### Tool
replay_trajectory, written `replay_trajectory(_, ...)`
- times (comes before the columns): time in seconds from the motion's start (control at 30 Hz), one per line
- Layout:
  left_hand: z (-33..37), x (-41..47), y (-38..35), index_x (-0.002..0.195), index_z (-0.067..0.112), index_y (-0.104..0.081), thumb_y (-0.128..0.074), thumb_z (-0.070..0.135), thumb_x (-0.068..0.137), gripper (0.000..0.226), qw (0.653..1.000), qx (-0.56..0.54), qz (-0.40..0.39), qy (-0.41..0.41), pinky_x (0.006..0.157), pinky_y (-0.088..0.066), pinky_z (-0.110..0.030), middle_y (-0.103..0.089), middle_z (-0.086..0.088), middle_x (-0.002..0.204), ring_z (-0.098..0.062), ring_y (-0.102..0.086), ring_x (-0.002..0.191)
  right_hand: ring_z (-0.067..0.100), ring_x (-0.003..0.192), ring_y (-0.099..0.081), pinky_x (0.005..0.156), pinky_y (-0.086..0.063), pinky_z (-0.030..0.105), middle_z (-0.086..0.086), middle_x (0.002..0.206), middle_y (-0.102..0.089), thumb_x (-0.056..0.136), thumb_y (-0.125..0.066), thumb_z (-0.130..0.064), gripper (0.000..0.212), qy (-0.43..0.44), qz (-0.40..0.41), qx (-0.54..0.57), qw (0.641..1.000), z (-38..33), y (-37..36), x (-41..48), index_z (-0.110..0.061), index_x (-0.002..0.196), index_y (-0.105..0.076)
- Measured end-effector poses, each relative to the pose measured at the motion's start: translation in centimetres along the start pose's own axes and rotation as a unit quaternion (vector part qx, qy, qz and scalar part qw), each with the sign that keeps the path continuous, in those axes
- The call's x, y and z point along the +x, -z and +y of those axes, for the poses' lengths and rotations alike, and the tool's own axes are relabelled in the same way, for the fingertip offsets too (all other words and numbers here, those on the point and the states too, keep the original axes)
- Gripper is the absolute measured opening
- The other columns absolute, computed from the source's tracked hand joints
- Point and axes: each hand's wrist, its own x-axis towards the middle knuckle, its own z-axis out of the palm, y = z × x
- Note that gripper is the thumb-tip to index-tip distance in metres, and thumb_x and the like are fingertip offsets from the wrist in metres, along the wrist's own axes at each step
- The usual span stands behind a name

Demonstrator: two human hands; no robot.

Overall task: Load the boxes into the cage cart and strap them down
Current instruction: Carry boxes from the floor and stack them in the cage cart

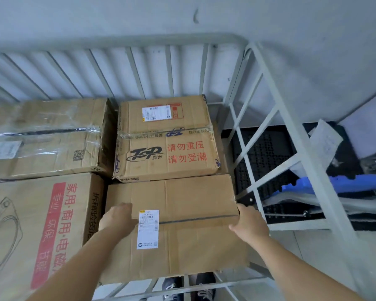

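Presses the left hand (117,218) palm down on top of a plain cardboard box (193,198), near its left edge, fingers slightly bent and clasping nothing. Wraps the right hand (251,224) round the box's right edge, thumb on top, fingers out of sight down the side. Reaches forward with both forearms bare and nearly straight.

Between the hands: smooth brown corrugated card, lightly creased, with a dark seam running across to the right hand. Just beside the left thumb, a white shipping label (148,229), print too small to read. Box inside the cage cart (269,131), near edge at the cart's near rail.

Just beyond the hands, a dented carton (167,137) banded with clear tape: black "Top" logo, red "请勿重压" and "请勿受潮". Left of the left hand, a larger carton (30,224) with a red stripe reading "家用·商用·电磁" and a line drawing. Beyond that one, a box (46,135) under shiny, wrinkled clear tape, with a QR code.

Cart of pale grey painted metal tube: upright bars beyond the hands, cross-braced side to the right. Past that side, a black perforated mat (263,157).
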Motion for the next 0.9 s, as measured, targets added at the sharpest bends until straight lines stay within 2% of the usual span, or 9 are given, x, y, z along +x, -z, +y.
replay_trajectory(0.2,4.1,-3.1,6.9,0.129,0.022,-0.048,-0.058,0.042,0.09,0.046,0.988,0.081,0.065,-0.118,0.086,-0.048,-0.033,-0.054,0.004,0.129,-0.02,-0.055,0.116,0.025,0.128,-0.044,0.098,-0.045,0.037,0.004,0.134,-0.05,0.091,-0.062,-0.04,0.054,0.041,0.082,-0.021,0.996,-0.4,6.3,-5.0,-0.019,0.138,-0.046)
replay_trajectory(0.33,6.3,-5.8,10.8,0.126,0.021,-0.05,-0.059,0.041,0.089,0.043,0.962,0.138,0.112,-0.207,0.082,-0.05,-0.031,-0.054,0.003,0.123,-0.019,-0.054,0.112,0.024,0.117,-0.05,0.091,-0.048,0.037,0.003,0.119,-0.053,0.09,-0.062,-0.032,0.033,0.047,0.139,-0.02,0.989,-0.4,9.6,-9.3,-0.018,0.119,-0.055)
replay_trajectory(0.43,8.0,-8.1,13.5,0.125,0.02,-0.051,-0.058,0.037,0.089,0.04,0.936,0.176,0.15,-0.267,0.08,-0.051,-0.03,-0.055,0.003,0.12,-0.018,-0.055,0.11,0.023,0.113,-0.052,0.091,-0.049,0.036,0.003,0.122,-0.053,0.089,-0.063,-0.033,0.042,0.043,0.179,-0.035,0.982,0.0,11.3,-13.4,-0.018,0.127,-0.053)
replay_trajectory(0.53,9.5,-11.1,16.0,0.122,0.021,-0.051,-0.059,0.035,0.089,0.036,0.908,0.202,0.181,-0.32,0.073,-0.045,-0.029,-0.056,0.003,0.118,-0.018,-0.055,0.109,0.025,0.119,-0.05,0.096,-0.046,0.037,0.005,0.127,-0.052,0.09,-0.062,-0.035,0.047,0.017,0.207,-0.039,0.977,0.8,12.3,-17.9,-0.019,0.133,-0.05)
replay_trajectory(0.63,11.1,-14.6,18.0,0.117,0.02,-0.053,-0.059,0.034,0.089,0.032,0.877,0.216,0.213,-0.374,0.067,-0.045,-0.03,-0.057,0.003,0.113,-0.02,-0.058,0.104,0.027,0.116,-0.052,0.093,-0.048,0.039,0.004,0.12,-0.055,0.088,-0.063,-0.037,0.039,-0.024,0.237,-0.036,0.971,1.6,12.8,-22.5,-0.018,0.121,-0.056)
replay_trajectory(0.7,12.4,-17.1,19.0,0.114,0.018,-0.054,-0.057,0.032,0.09,0.028,0.848,0.229,0.239,-0.413,0.067,-0.046,-0.031,-0.058,0.002,0.11,-0.02,-0.058,0.1,0.028,0.114,-0.054,0.091,-0.049,0.039,0.005,0.116,-0.057,0.089,-0.062,-0.036,0.036,-0.05,0.262,-0.034,0.963,2.4,13.1,-25.6,-0.017,0.119,-0.056)
replay_trajectory(0.8,14.6,-21.2,20.0,0.112,0.02,-0.054,-0.052,0.025,0.091,0.022,0.801,0.237,0.272,-0.478,0.064,-0.044,-0.03,-0.059,0.003,0.112,-0.019,-0.056,0.098,0.028,0.117,-0.051,0.094,-0.046,0.04,0.006,0.123,-0.055,0.09,-0.062,-0.038,0.046,-0.097,0.282,-0.024,0.954,3.9,13.1,-30.5,-0.017,0.129,-0.052)
replay_trajectory(0.9,17.2,-25.3,20.0,0.111,0.017,-0.054,-0.05,0.023,0.091,0.022,0.77,0.226,0.279,-0.528,0.073,-0.052,-0.033,-0.059,0.0,0.111,-0.023,-0.058,0.101,0.028,0.12,-0.049,0.097,-0.043,0.039,0.006,0.127,-0.053,0.09,-0.06,-0.037,0.048,-0.154,0.303,-0.007,0.94,6.1,12.6,-35.2,-0.019,0.133,-0.051)
